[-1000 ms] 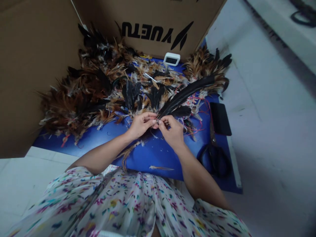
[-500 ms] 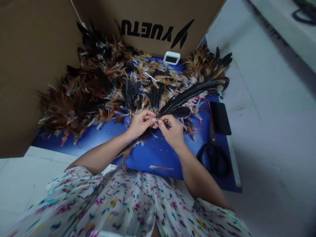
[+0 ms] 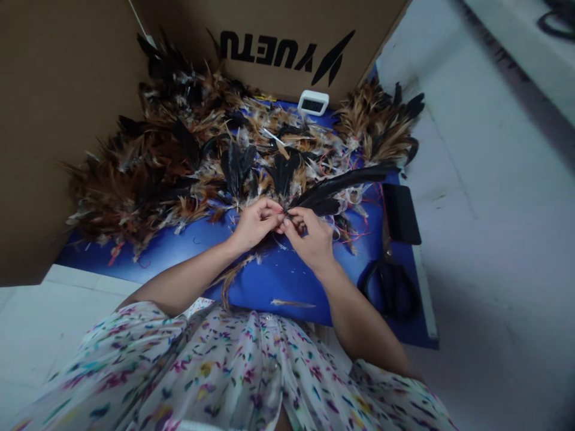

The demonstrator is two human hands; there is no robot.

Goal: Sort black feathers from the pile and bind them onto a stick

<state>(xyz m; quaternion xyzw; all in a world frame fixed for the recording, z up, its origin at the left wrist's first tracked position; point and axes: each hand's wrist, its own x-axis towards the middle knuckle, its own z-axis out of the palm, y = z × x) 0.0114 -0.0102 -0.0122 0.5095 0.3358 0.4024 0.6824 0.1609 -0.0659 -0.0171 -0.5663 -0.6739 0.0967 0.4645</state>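
Observation:
My left hand [image 3: 257, 225] and my right hand [image 3: 313, 239] meet near the front of the blue tabletop, fingertips almost touching. Both are closed in a pinch at the quill ends of some black feathers [image 3: 341, 183], one long and one shorter, which fan out to the right. The exact spot where the quills are gripped is partly hidden by the fingers. Just beyond my fingers lie two small dark feather tufts, a black tuft [image 3: 236, 170] on the left and another black tuft [image 3: 284, 173] in the middle, with brown fluff around them.
Brown feather bunches [image 3: 130, 191] heap up on the left, and another bunch [image 3: 375, 123] lies at the back right. Cardboard [image 3: 278, 18] walls the back and left. A white digital device [image 3: 313, 103], a black phone [image 3: 401, 214] and black-handled scissors [image 3: 390, 287] lie on the blue table [image 3: 287, 281].
The long black feather has swung a little lower and looks narrower, turned on its edge. My hands have stayed nearly in place, with the right fingers shifted slightly.

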